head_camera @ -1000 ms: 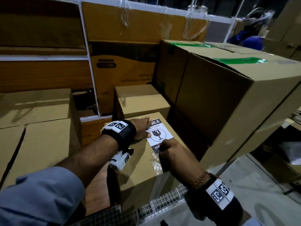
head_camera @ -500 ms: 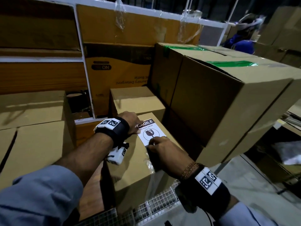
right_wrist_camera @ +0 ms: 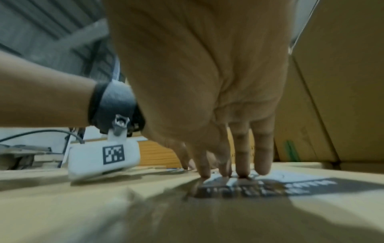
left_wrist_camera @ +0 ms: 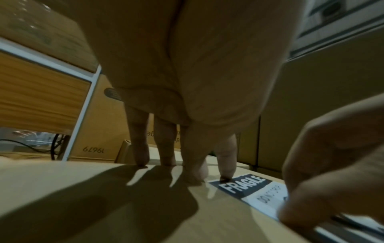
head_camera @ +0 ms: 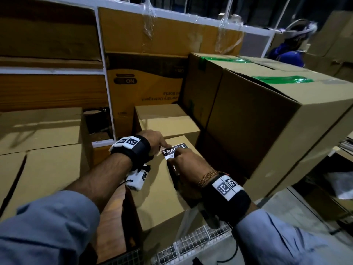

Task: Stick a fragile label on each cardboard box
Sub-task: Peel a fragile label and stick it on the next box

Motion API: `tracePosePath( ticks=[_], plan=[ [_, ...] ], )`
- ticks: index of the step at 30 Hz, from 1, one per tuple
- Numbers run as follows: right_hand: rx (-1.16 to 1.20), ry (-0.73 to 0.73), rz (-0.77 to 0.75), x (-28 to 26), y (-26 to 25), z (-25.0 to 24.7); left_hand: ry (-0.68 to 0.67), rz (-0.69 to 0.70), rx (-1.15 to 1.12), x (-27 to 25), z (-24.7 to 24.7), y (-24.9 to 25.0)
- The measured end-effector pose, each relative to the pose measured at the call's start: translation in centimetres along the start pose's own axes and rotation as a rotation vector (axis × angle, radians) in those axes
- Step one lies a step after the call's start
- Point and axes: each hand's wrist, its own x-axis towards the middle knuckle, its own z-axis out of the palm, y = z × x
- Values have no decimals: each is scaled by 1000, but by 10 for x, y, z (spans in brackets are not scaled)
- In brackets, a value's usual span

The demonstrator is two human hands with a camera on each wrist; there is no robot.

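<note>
The straight fingers (right_wrist_camera: 242, 157) of the right hand (head_camera: 188, 162) pressed down on the fragile label (head_camera: 174, 150), holding nothing between them; their tips sat on the label's middle, so that only its black "FRAGILE" band showed beyond them in the head view. The left hand (head_camera: 153, 139) stood just to the left of those fingers, its own fingers (left_wrist_camera: 226, 157) also straight and spread, tips down. Its index fingertip touched the label's near-left corner, and the others rested on bare cardboard beside it. Neither hand gripped anything.

The label lay flat on top of a small cardboard box (head_camera: 158, 190), toward the far end of the lid, under both sets of fingertips. Just beyond the fingers sat a second small box (head_camera: 168, 123), touching the first. To the right of the right hand rose a big box (head_camera: 257, 119) with green tape (head_camera: 282, 79) across its top. Left of the left hand lay more flat boxes (head_camera: 44, 169), and behind them a white shelf frame (head_camera: 107, 92).
</note>
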Motion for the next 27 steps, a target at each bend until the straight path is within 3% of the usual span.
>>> tracePosePath(
  ticks=[12, 20, 27],
  plan=[
    [-22, -160, 53, 29, 7, -11, 29, -39, 85, 8, 7, -5],
    [38, -241, 284, 57, 43, -15, -16, -25, 227, 0, 1, 12],
    [62, -248, 293, 49, 60, -18, -72, 5, 239, -6, -6, 17]
  ],
)
